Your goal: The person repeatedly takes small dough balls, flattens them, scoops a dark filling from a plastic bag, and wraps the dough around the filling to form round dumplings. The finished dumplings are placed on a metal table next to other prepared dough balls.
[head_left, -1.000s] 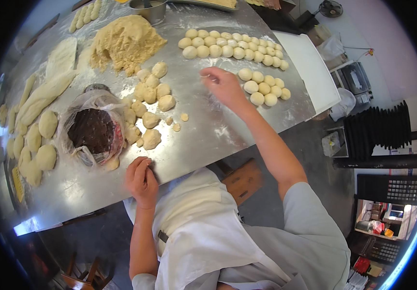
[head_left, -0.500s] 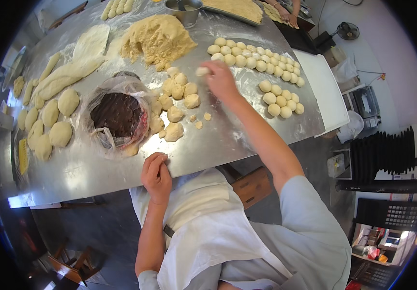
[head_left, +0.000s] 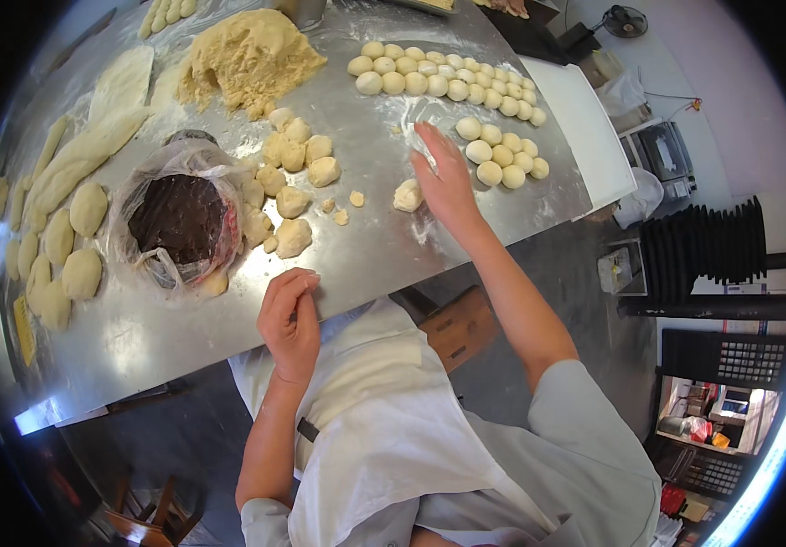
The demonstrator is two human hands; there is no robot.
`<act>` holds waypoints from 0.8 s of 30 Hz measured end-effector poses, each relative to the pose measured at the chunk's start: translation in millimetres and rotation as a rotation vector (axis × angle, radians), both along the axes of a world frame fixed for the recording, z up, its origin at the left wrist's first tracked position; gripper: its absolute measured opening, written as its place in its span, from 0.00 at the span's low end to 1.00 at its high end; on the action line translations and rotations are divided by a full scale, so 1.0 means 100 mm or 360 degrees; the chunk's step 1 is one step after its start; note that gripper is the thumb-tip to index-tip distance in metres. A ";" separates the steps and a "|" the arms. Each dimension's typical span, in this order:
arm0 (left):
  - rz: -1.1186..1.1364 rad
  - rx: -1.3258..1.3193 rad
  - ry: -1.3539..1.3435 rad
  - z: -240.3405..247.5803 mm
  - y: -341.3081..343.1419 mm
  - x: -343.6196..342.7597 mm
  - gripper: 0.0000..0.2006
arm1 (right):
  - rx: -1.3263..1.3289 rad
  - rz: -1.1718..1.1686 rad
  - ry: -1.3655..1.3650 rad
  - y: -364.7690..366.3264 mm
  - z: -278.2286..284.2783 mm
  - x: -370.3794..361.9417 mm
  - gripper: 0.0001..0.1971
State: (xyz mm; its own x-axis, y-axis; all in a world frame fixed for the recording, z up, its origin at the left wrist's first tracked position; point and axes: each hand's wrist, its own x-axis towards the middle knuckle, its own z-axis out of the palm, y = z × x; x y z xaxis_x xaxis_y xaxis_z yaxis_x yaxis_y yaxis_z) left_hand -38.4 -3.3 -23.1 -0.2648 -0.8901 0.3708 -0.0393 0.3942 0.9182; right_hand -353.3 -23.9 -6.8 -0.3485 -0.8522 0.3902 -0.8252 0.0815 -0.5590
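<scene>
My right hand (head_left: 448, 178) is over the steel table with its fingers spread and holds nothing. Beside its thumb lies a small pale dough ball (head_left: 408, 195), on flour-dusted metal. At the table's near edge my left hand (head_left: 291, 314) is curled closed, and nothing shows in its fingers. Left of the right hand sits a cluster of yellowish dough pieces (head_left: 294, 155). A plastic-lined bowl of dark filling (head_left: 179, 219) stands left of that cluster. To the right of my right hand are smooth round balls (head_left: 502, 155), with longer rows of similar balls (head_left: 439, 77) behind.
A large crumbly yellow dough mound (head_left: 247, 59) stands at the back. Flattened dough rounds (head_left: 82, 273) and a long dough strip (head_left: 83, 164) lie on the left. A metal pot (head_left: 302, 11) is at the far edge. A white board (head_left: 584, 137) adjoins the table's right side.
My right hand has moved right and nearer, and its fingers have opened. The pale dough piece that was at its fingertips lies on the table. My left hand stays curled; the whole view has shifted.
</scene>
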 end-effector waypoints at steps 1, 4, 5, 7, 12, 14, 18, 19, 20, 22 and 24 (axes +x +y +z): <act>-0.0015 0.0005 -0.0015 0.01 -0.01 -0.02 0.13 | -0.0006 -0.0090 0.0081 -0.13 -0.08 0.04 0.27; -0.0026 0.0047 -0.0038 0.03 0.02 -0.06 0.12 | 0.0326 -0.0152 0.0669 -0.22 -0.33 0.28 0.33; -0.0010 0.0074 -0.0028 0.01 0.03 -0.06 0.12 | 0.0370 -0.0157 0.0638 -0.24 -0.37 0.29 0.34; 0.0020 0.0112 -0.0004 -0.03 0.06 -0.06 0.12 | 0.0453 -0.0178 0.0589 -0.26 -0.39 0.26 0.36; -0.0072 0.0209 0.0065 0.03 0.08 -0.18 0.11 | 0.0181 -0.0129 -0.0238 -0.25 -0.59 -0.12 0.32; -0.0066 0.0261 0.0062 0.03 0.11 -0.12 0.10 | 0.0008 -0.0131 -0.0634 -0.10 -0.50 -0.21 0.29; -0.0126 0.0684 0.0107 -0.11 0.19 0.00 0.09 | 0.0135 -0.0122 -0.0038 0.36 -0.30 0.16 0.22; -0.0193 0.0842 0.0230 -0.13 0.19 -0.04 0.10 | 0.0199 -0.0019 -0.0074 0.39 -0.26 0.26 0.21; -0.0260 0.0988 0.0349 -0.14 0.16 -0.12 0.13 | 0.0147 -0.0148 -0.0225 0.41 -0.32 0.35 0.18; -0.0348 0.1201 0.0488 -0.06 0.10 -0.25 0.19 | 0.0080 -0.0098 -0.0785 0.47 -0.35 0.49 0.16; -0.0398 0.1346 0.0528 0.15 0.03 -0.27 0.24 | -0.0061 0.0117 -0.1368 0.44 -0.23 0.84 0.13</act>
State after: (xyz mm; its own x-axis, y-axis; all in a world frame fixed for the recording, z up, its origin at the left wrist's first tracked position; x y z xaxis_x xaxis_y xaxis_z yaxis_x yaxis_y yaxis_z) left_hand -65.6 -0.3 -8.5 -0.4812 -0.8301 -0.2817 0.2712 -0.4465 0.8527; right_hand -269.1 20.3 -29.7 -0.4803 -0.8759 0.0454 -0.1173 0.0128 -0.9930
